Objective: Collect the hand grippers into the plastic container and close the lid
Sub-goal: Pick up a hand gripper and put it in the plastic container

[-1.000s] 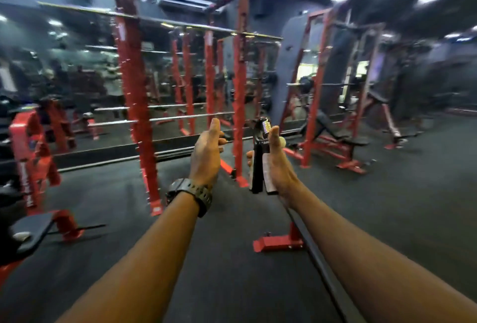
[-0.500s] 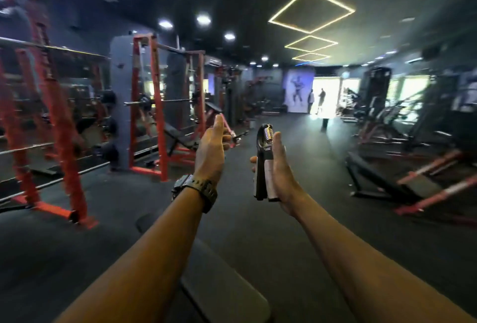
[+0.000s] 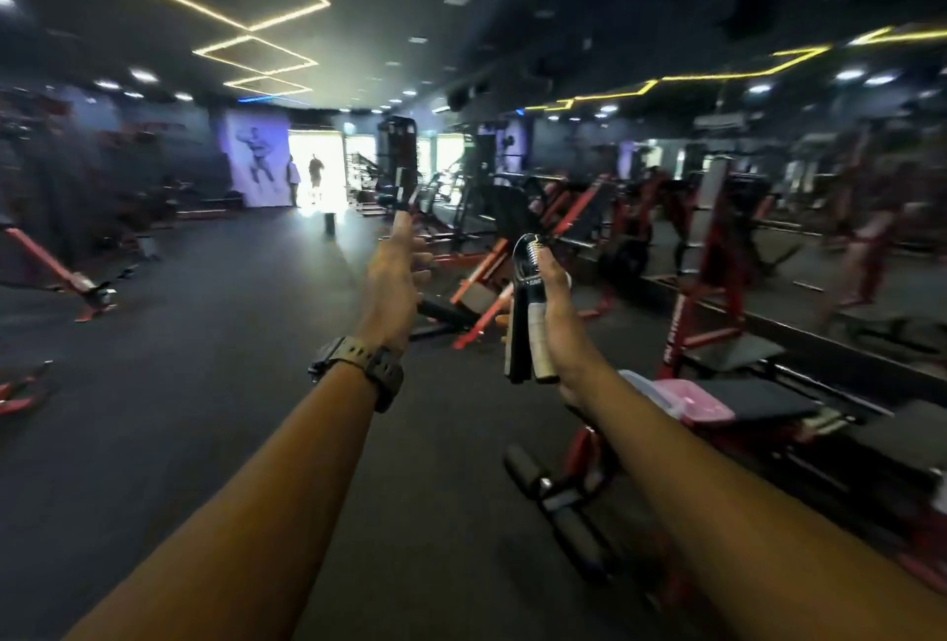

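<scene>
The right hand (image 3: 556,317) holds one hand gripper (image 3: 528,312) upright in front of the body: the thumb lies along the grey handle on the near side and the other fingers curl round the far side, so the two handles are squeezed together, with the spring coil just above the thumb tip. The left hand (image 3: 392,287) is beside it, a little apart, with the fingers stretched forward and holding nothing; a dark wristwatch (image 3: 361,366) sits on its wrist. The plastic container (image 3: 681,397), pink with a clear lid, stands on the black pad of a red bench (image 3: 758,397), below the right hand and to the outer side of its fingers, partly hidden behind the right forearm. I cannot tell if the lid is fully on or only resting, and I cannot see if other grippers are already inside. My judgement is that the step in hand is the carrying of this gripper to the container, so the collecting is not finished. The next move calls for lowering the right hand toward the box, and the free left hand probably must lift the lid first. The squeezed handles may spring apart when the fingers loosen, so the release should be gentle and low inside the box.
</scene>
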Available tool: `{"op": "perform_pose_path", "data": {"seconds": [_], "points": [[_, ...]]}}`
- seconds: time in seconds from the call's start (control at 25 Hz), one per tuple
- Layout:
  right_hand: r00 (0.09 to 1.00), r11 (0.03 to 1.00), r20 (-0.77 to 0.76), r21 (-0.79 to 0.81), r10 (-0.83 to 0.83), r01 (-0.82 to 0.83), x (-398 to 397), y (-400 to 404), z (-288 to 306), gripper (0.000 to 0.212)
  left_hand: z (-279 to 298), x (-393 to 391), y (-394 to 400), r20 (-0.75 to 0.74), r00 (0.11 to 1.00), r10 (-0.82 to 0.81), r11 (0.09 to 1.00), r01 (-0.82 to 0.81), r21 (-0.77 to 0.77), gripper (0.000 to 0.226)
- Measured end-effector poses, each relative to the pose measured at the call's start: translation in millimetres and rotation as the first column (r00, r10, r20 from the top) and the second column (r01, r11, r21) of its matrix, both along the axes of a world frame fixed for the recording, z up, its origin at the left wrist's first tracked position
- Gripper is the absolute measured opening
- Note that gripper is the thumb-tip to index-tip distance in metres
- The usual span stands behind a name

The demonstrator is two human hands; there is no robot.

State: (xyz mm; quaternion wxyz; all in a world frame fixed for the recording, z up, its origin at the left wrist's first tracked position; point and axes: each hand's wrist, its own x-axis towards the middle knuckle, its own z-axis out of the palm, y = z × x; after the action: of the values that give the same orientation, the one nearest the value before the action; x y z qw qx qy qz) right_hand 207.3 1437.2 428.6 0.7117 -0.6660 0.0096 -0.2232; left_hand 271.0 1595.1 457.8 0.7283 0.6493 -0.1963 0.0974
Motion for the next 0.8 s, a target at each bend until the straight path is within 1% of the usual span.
{"op": "perform_pose_path", "data": {"seconds": [0.08,0.12,0.2,0.28,0.32,0.36,0.44,0.48,0.52,0.6,0.68,0.8], "points": [[0.994,0.994,-0.013,0.012,-0.108,0.108,-19,-36,-10,0.057,-10,-2,-42,-0.045,0.993,-0.109,0.994,0.11,0.013,0.062],[0.989,0.989,-0.034,0.015,-0.145,0.146,-29,-54,-16,0.054,-16,-4,-62,-0.058,0.985,-0.162,0.987,0.163,0.017,0.061],[0.978,0.982,-0.092,0.015,-0.187,0.189,-45,-85,-30,0.063,-30,-7,-97,-0.085,0.968,-0.235,0.971,0.237,0.015,0.059],[0.959,0.967,-0.123,-0.006,-0.254,0.255,-60,-119,-42,0.059,-44,-12,-134,-0.121,0.948,-0.293,0.955,0.297,0.016,0.056],[0.949,0.959,-0.137,-0.014,-0.282,0.283,-66,-136,-47,0.062,-50,-14,-153,-0.133,0.94,-0.315,0.947,0.321,0.026,0.055],[0.937,0.95,-0.161,-0.022,-0.31,0.311,-70,-155,-51,0.073,-53,-15,-172,-0.138,0.933,-0.332,0.94,0.34,0.035,0.056],[0.914,0.936,-0.205,-0.044,-0.35,0.348,-71,-197,-63,0.102,-56,-15,-214,-0.129,0.928,-0.351,0.93,0.361,0.067,0.058],[0.909,0.935,-0.218,-0.056,-0.354,0.351,-70,-214,-68,0.11,-56,-12,-233,-0.125,0.927,-0.355,0.928,0.365,0.076,0.058],[0.905,0.934,-0.231,-0.065,-0.357,0.352,-68,-232,-72,0.112,-57,-7,-251,-0.126,0.928,-0.352,0.929,0.363,0.076,0.058],[0.899,0.93,-0.237,-0.073,-0.367,0.361,-57,-278,-82,0.111,-65,8,-293,-0.133,0.933,-0.335,0.934,0.347,0.079,0.058],[0.894,0.929,-0.252,-0.07,-0.37,0.364,-41,-323,-91,0.104,-73,27,-334,-0.149,0.939,-0.31,0.94,0.326,0.096,0.059],[0.879,0.93,-0.304,-0.08,-0.367,0.36,-15,-381,-99,0.097,-86,52,-389,-0.189,0.944,-0.272,0.95,0.294,0.101,0.063]]}}
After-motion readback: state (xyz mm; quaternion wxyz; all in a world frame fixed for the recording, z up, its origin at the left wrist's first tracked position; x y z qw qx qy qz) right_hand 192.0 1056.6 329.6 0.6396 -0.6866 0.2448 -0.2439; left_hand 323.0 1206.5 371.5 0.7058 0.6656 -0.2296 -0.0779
